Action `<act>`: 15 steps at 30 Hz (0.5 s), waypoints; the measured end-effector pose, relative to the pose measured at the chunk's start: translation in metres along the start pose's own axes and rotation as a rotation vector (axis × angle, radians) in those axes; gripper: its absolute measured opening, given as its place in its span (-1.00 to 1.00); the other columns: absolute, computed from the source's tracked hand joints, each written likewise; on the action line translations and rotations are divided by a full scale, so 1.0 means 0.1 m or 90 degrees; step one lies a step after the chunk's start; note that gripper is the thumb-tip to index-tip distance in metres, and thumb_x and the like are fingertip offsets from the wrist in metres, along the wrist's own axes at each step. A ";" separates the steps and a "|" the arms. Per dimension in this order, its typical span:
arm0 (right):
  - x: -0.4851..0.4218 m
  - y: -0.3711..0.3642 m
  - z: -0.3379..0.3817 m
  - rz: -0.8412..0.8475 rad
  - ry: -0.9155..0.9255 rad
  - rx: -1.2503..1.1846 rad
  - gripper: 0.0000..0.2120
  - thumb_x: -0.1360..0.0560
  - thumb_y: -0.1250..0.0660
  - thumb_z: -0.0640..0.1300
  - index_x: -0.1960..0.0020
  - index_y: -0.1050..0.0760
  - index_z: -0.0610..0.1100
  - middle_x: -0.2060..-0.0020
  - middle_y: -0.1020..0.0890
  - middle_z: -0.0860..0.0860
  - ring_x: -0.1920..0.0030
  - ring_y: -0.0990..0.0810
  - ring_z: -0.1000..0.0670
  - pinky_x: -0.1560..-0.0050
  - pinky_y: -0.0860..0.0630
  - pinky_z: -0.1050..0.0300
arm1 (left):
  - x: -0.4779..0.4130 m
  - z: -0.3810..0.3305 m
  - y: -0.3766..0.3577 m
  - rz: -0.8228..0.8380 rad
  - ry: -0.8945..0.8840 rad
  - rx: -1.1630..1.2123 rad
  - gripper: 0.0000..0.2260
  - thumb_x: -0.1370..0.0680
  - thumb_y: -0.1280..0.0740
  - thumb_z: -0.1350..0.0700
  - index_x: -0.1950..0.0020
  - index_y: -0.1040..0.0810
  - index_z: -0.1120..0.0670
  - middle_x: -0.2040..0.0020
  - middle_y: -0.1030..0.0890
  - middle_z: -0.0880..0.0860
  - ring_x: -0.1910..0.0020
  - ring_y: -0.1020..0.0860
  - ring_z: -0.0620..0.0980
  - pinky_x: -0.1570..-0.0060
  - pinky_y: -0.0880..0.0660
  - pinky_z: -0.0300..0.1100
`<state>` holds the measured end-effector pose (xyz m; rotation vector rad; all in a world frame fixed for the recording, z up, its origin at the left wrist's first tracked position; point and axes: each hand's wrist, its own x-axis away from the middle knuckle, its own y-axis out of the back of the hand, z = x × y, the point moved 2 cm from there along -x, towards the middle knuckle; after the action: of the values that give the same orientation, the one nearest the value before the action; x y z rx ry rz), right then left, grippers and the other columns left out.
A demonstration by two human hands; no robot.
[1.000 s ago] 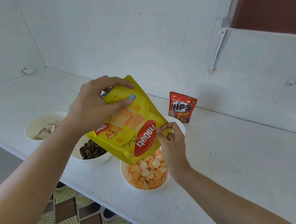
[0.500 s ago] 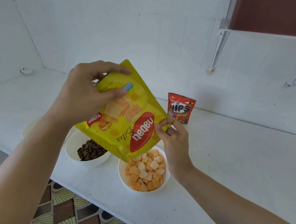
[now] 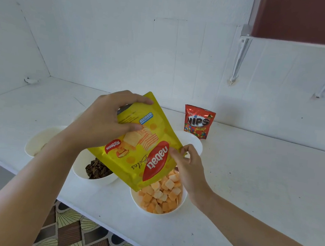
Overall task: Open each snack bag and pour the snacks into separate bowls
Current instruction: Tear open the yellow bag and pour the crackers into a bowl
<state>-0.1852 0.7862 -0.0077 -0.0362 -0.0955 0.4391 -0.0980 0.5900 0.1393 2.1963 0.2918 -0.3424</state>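
The yellow foil snack pouch (image 3: 135, 150) carries a red oval logo with white lettering and orange-striped wafer pictures. The small red glossy candy bag (image 3: 198, 122) shows multicoloured dots. Orange and cream square wafer bites (image 3: 160, 196) fill one white round bowl (image 3: 135, 197). The black seeds (image 3: 97, 169) have pale stripes. The patterned floor tiles (image 3: 71, 233) bear brown-and-cream fans.

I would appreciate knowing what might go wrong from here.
The bowl of orange cubes looks nearly full; more from the yellow bag may spill over its rim.
The bag's low corner hangs near the seed bowl, so pieces could land among the seeds.
That full bowl sits near the table edge; the right hand could nudge it.
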 end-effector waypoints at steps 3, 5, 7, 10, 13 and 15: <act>-0.06 0.07 0.00 -0.048 -0.035 0.060 -0.58 -0.44 -0.44 0.24 0.01 -0.30 0.03 0.02 -0.65 -0.08 -0.01 -0.67 -0.08 -0.01 -0.65 -0.06 | -0.01 0.01 0.06 -0.005 -0.011 0.003 -0.56 -0.52 -0.50 0.08 -0.33 -0.54 -0.29 -0.20 -0.56 -0.20 -0.16 -0.56 -0.25 0.06 -0.58 -0.37; -0.06 0.11 0.04 -0.054 -0.021 0.049 -0.43 -0.31 -0.51 0.27 -0.13 -0.31 0.08 -0.06 -0.55 -0.03 -0.09 -0.60 -0.03 -0.08 -0.62 -0.04 | 0.00 0.02 0.10 -0.010 -0.010 0.000 -0.56 -0.52 -0.50 0.07 -0.33 -0.54 -0.29 -0.20 -0.56 -0.20 -0.16 -0.56 -0.24 0.06 -0.59 -0.36; -0.06 0.11 0.14 -0.020 0.041 0.061 -0.37 -0.25 -0.54 0.24 -0.20 -0.36 0.12 -0.13 -0.53 0.09 -0.16 -0.54 0.12 -0.07 -0.57 0.13 | 0.01 0.01 0.10 0.003 -0.022 -0.010 -0.56 -0.51 -0.50 0.06 -0.33 -0.54 -0.27 -0.19 -0.57 -0.20 -0.15 -0.58 -0.22 0.05 -0.62 -0.29; -0.09 0.02 0.27 0.112 0.096 0.134 -0.45 -0.27 -0.57 0.18 -0.18 -0.54 0.05 -0.04 -0.69 0.10 -0.05 -0.67 0.11 -0.02 -0.65 0.09 | 0.02 -0.05 0.03 0.009 -0.066 -0.018 -0.58 -0.52 -0.49 0.06 -0.34 -0.55 -0.22 -0.15 -0.60 -0.18 -0.11 -0.59 -0.24 0.04 -0.60 -0.29; -0.12 -0.04 0.27 0.130 0.109 0.154 -0.45 -0.27 -0.53 0.26 -0.16 -0.60 0.03 0.01 -0.73 0.06 0.01 -0.72 0.01 -0.04 -0.67 -0.12 | 0.00 -0.06 0.02 0.000 -0.079 -0.052 -0.58 -0.51 -0.49 0.01 -0.35 -0.54 -0.23 -0.14 -0.60 -0.18 -0.10 -0.59 -0.23 0.04 -0.59 -0.27; -0.13 -0.04 0.24 0.114 0.111 0.142 -0.58 -0.34 -0.51 0.18 -0.12 -0.63 0.01 0.04 -0.74 0.05 0.04 -0.73 0.01 -0.04 -0.67 -0.12 | 0.02 -0.04 0.02 0.015 -0.084 -0.082 -0.53 -0.50 -0.49 -0.04 -0.39 -0.50 -0.27 -0.15 -0.60 -0.17 -0.12 -0.58 -0.19 0.01 -0.59 -0.22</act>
<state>-0.1978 0.7770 0.0149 0.1372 0.1294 0.6212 -0.0953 0.5927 0.1424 2.0390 0.2096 -0.4413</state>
